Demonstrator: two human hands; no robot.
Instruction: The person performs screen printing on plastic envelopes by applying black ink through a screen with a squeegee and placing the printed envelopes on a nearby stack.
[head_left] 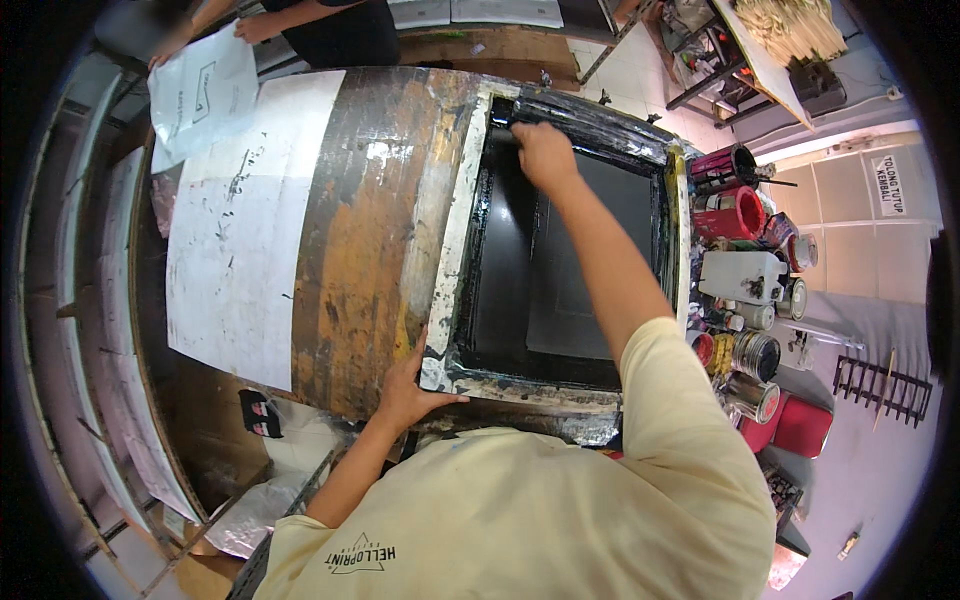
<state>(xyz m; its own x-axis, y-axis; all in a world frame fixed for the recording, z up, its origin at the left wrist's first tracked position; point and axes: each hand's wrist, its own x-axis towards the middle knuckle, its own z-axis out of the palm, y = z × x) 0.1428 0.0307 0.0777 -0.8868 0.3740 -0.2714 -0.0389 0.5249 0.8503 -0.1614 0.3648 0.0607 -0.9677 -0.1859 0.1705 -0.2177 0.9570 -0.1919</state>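
A screen printing frame [455,250] with pale, ink-stained edges lies on the worktable in front of me. Its dark mesh [505,270] is smeared with black ink, thickest along the borders. My left hand [405,393] grips the near left corner of this frame, thumb along the near edge and fingers at the side. Over the far left part of the mesh, my right hand [547,160] is closed, its arm reaching across the screen. Whatever it holds is hidden beneath the fingers. A black, ink-coated bar [600,122] runs along the frame's far end.
Left of the frame, a white sheet [245,230] covers part of the stained wooden tabletop [355,240]. Ink cans [755,355] and a white jug [742,277] crowd the right side. At the far left, another person's hands [262,28] hold a white plastic bag [205,95].
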